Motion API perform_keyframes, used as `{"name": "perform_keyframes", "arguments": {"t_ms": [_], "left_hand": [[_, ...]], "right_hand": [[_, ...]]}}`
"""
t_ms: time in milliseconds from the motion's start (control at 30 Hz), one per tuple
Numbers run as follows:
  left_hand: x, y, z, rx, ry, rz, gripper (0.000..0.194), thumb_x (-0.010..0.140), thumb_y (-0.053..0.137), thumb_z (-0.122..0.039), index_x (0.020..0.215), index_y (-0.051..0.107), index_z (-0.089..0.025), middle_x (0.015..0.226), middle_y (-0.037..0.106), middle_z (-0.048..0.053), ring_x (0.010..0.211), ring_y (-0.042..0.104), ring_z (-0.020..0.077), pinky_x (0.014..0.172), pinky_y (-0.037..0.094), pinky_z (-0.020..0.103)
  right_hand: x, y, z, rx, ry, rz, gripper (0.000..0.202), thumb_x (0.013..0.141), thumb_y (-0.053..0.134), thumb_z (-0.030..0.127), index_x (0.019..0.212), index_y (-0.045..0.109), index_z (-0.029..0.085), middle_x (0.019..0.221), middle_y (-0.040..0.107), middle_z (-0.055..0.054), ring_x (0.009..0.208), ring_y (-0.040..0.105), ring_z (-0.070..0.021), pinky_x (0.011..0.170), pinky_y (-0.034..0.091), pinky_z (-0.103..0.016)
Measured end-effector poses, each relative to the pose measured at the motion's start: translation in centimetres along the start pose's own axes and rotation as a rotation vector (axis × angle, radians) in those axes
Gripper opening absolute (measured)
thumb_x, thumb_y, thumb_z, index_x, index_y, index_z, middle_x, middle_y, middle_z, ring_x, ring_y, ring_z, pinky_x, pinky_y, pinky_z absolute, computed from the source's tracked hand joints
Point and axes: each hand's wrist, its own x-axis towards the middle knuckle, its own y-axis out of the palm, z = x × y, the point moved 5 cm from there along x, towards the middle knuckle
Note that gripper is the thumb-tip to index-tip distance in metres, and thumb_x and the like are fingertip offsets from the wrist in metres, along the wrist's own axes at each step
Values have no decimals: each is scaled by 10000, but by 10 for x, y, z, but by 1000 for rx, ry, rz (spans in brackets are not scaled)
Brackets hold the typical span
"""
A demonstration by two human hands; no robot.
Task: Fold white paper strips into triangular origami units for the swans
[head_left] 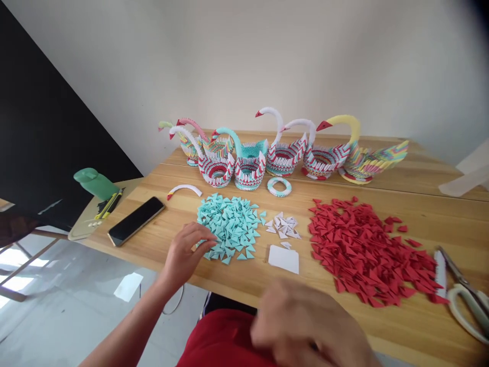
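Observation:
My left hand (190,251) is at the near left edge of a pile of teal folded paper triangles (229,224). Its thumb and fingertips come together in a pinch over the pieces; what is between them is too small to make out. Low in the middle, my right hand (305,321) is smeared by motion in front of my red top, so its fingers do not read clearly. To the right of the teal pile lie a few white paper triangles (283,226) and a stack of white paper slips (283,259). A large heap of red paper triangles (370,250) spreads on the right.
Several folded-paper swans (217,168) stand along the table's back. Before them lie a teal-and-white paper ring (279,187) and a white curved neck with a red tip (185,189). A phone (136,220) rests at left, scissors (468,290) at far right. A green container (95,183) stands beyond the left edge.

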Motion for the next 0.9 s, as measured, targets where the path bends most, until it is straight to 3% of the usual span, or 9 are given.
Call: {"name": "perform_keyframes", "arguments": {"t_ms": [67, 133, 267, 367, 500, 600, 733, 833, 900], "left_hand": [[2, 0, -24, -131, 43, 2, 88, 918, 623, -245, 889, 703, -222, 772, 694, 30, 767, 639, 181, 724, 482, 335], [2, 3, -45, -218, 80, 6, 88, 928, 611, -232, 920, 698, -236, 757, 684, 24, 737, 626, 177, 705, 474, 341], [-1, 14, -68, -354, 132, -27, 102, 941, 597, -250, 894, 684, -228, 730, 664, 18, 702, 602, 168, 730, 449, 361], [-9, 25, -69, -475, 62, -72, 150, 952, 581, -279, 864, 674, -199, 713, 664, 22, 683, 595, 158, 715, 442, 335], [-23, 39, -64, -541, -89, -103, 238, 964, 555, -330, 802, 650, -184, 668, 665, 18, 635, 574, 139, 672, 425, 294], [-33, 40, -64, -489, -25, -120, 217, 978, 526, -297, 834, 643, -184, 675, 667, 22, 638, 569, 138, 701, 409, 307], [-43, 35, -55, -447, 17, -116, 170, 979, 510, -245, 881, 635, -183, 632, 617, 7, 606, 539, 129, 677, 396, 293], [-46, 31, -47, -411, -4, -149, 119, 953, 540, -175, 881, 634, -183, 626, 608, -2, 598, 528, 121, 673, 390, 282], [-46, 32, -46, -407, 4, -131, 120, 946, 545, -169, 865, 632, -179, 621, 604, -3, 597, 525, 120, 666, 384, 280]], "right_hand": [[15, 1, -14, -137, 13, -172, 271, 967, 539, 187, 1222, 593, 262, 1057, 724, -51, 966, 686, -175, 863, 575, -318], [25, 8, -25, -218, -19, -231, 270, 968, 551, 211, 1234, 590, 226, 1103, 701, -83, 1031, 658, -197, 886, 558, -351], [29, 17, -37, -177, -45, -290, 125, 952, 598, 270, 1054, 643, 214, 903, 716, -40, 849, 674, -168, 749, 557, -287], [23, 16, -39, -147, -41, -336, 45, 942, 615, 247, 956, 648, 219, 791, 709, -7, 728, 667, -145, 680, 534, -249], [10, 22, -53, -223, 10, -297, 66, 954, 594, 255, 960, 655, 230, 784, 708, -8, 695, 663, -150, 645, 521, -240], [-2, 32, -67, -286, 4, -238, 136, 978, 540, 232, 1053, 653, 223, 766, 690, -26, 655, 639, -163, 584, 497, -259], [-2, 43, -68, -331, -49, -90, 200, 990, 477, 165, 1077, 653, 203, 719, 648, -34, 621, 607, -170, 548, 487, -277], [9, 47, -64, -315, 5, 20, 185, 1000, 489, 277, 1047, 651, 198, 795, 684, -49, 705, 655, -184, 615, 544, -292], [14, 45, -61, -301, 25, -2, 224, 989, 512, 357, 1096, 628, 198, 896, 713, -66, 797, 684, -194, 688, 571, -299]]}}
